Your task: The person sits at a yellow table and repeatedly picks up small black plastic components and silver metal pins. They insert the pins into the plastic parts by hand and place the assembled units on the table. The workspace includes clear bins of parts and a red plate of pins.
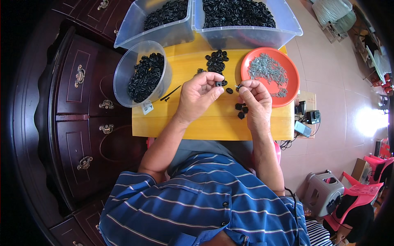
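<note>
Above the yellow table [197, 125], my left hand [200, 96] pinches a small black plastic piece [218, 83] between thumb and fingertips. Close to its right, my right hand [256, 100] is closed on a small black part with a bit of silvery metal [237, 86] showing; its exact kind is too small to make out. The two hands are a short gap apart. Between them lies a loose black oval piece [229, 90]. Several black knob-like pieces [241, 110] lie beside my right wrist. A pile of black oval pieces [216, 61] lies beyond my hands.
An orange-red plate [292, 67] of small metal screws stands at the right. A round clear tub [119, 74] and two clear bins [154, 37] [250, 37] hold black pieces. Thin black rods [170, 93] lie left. Dark drawers [78, 151] border the left; a grey stool [324, 190] stands right.
</note>
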### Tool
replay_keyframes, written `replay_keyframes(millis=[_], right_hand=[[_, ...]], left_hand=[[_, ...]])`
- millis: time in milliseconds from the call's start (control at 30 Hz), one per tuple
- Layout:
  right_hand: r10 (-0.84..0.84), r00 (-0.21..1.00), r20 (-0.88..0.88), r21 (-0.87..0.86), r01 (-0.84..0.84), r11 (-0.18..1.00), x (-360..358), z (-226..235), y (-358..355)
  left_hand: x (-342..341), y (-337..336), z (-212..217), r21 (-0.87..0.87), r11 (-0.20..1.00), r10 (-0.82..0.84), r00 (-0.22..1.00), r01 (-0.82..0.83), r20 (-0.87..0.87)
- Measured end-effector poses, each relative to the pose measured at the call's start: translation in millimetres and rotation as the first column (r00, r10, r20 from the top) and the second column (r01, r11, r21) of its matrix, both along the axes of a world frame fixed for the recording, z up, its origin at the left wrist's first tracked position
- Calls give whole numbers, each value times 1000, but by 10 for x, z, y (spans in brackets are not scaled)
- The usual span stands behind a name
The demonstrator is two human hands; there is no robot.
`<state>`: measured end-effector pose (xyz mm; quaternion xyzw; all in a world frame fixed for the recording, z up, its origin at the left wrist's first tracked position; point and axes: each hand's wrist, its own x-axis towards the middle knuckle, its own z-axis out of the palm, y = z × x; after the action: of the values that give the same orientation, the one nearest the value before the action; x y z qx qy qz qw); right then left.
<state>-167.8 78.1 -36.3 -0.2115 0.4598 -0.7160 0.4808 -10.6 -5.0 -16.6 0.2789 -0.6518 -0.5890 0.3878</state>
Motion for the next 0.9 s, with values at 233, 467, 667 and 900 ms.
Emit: replay_keyframes(millis=[233,467,667,900], right_hand=[[26,1000,6,-22,-25,999,8,-6,1],[39,999,1,-51,-39,998,19,-26,-1],[57,998,-4,-47,-57,997,23,-24,3],[94,995,-9,-26,-95,995,28,-48,5]], left_hand=[[51,-46,-16,-171,985,-5,989,30,145],[21,-24,-38,-117,993,29,992,-15,122],[39,-19,2,-88,995,-39,992,50,123],[27,-23,47,-176,983,-23,985,54,174]])
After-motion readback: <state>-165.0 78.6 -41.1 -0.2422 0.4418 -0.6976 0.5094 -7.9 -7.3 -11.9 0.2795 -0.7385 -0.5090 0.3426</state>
